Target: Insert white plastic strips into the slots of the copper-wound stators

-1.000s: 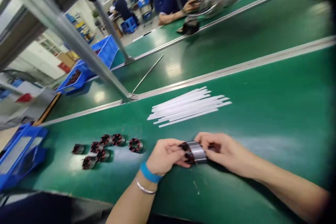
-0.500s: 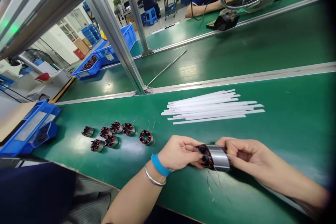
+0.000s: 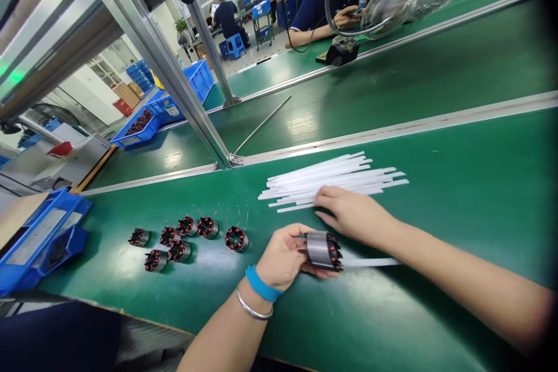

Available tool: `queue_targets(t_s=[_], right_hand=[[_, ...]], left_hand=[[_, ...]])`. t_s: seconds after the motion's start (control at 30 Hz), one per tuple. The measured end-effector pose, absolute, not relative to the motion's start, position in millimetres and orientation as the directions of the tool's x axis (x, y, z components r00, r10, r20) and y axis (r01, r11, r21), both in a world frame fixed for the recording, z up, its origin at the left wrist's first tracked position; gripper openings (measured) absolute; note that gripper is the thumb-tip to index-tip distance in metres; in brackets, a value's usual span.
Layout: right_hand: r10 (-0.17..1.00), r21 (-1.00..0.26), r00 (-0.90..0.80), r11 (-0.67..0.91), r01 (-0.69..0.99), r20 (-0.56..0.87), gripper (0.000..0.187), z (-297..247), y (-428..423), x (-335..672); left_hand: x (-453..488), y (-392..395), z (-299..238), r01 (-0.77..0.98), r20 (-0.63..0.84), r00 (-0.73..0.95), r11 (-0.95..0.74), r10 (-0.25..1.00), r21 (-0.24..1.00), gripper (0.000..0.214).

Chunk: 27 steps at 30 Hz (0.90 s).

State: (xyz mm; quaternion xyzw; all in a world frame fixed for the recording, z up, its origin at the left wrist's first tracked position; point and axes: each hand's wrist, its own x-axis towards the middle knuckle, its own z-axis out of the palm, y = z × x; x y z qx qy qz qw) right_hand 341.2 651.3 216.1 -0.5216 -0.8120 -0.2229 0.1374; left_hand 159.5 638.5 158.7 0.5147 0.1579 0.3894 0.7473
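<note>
My left hand [image 3: 285,256] is closed around a motor stator [image 3: 319,250], a grey steel ring with black insulation and copper windings. The stator's wound end faces right, and its lead wires are out of sight. At the near edge of a pile of white strips [image 3: 331,177], my right hand [image 3: 344,209] has its thumb and fingers apart, touching or just above the lowest strip. A single white strip [image 3: 370,262] extends from behind the stator to below my right forearm. Several more stators [image 3: 178,250] stand on the green table to the left.
Blue bins [image 3: 65,250] sit at the table's left end. A metal post [image 3: 174,70] rises from the rail behind the stators, with a thin rod [image 3: 264,124] beside it. Across the bench, a person's forearm [image 3: 309,36] rests near a black device [image 3: 342,50].
My right hand has let go of the stator and moved up and left to the white strips. The stator stays in my left hand, its wound end turned from left to right. The view has shifted.
</note>
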Motion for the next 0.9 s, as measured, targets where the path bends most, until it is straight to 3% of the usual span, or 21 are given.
queue_targets(t_s=[0.1,0.27,0.47,0.53,0.6,0.7,0.9], right_hand=[[0.849,0.232,-0.372,0.302,0.925,0.376,0.018,218.3,660.1,329.4],[0.866,0.070,-0.338,0.336,0.939,0.369,0.006,222.0,657.1,330.6],[0.836,0.132,-0.368,0.345,0.929,0.407,0.010,211.7,644.0,337.6],[0.822,0.003,-0.330,0.371,0.929,0.463,0.015,210.1,634.5,344.8],[0.823,-0.230,-0.265,0.422,0.877,0.502,0.020,212.2,621.6,353.7],[0.876,-0.507,-0.252,0.450,0.735,0.412,0.021,219.9,598.6,366.2],[0.932,-0.666,-0.328,0.343,0.662,0.153,0.043,225.9,573.1,383.6]], left_hand=[[153.3,639.7,161.3,-0.429,0.180,0.650,0.162,0.738,0.889,0.045],[147.0,642.5,161.9,-0.466,0.242,0.688,0.161,0.685,0.870,0.046],[145.5,648.4,161.3,-0.428,0.186,0.686,0.183,0.704,0.885,0.044],[146.3,649.5,161.1,-0.414,0.168,0.678,0.182,0.715,0.892,0.044],[147.5,649.8,160.0,-0.414,0.167,0.675,0.182,0.719,0.892,0.045],[149.6,650.1,156.8,-0.432,0.163,0.677,0.208,0.718,0.878,0.045],[153.4,651.2,156.0,-0.426,0.161,0.675,0.202,0.720,0.882,0.039]])
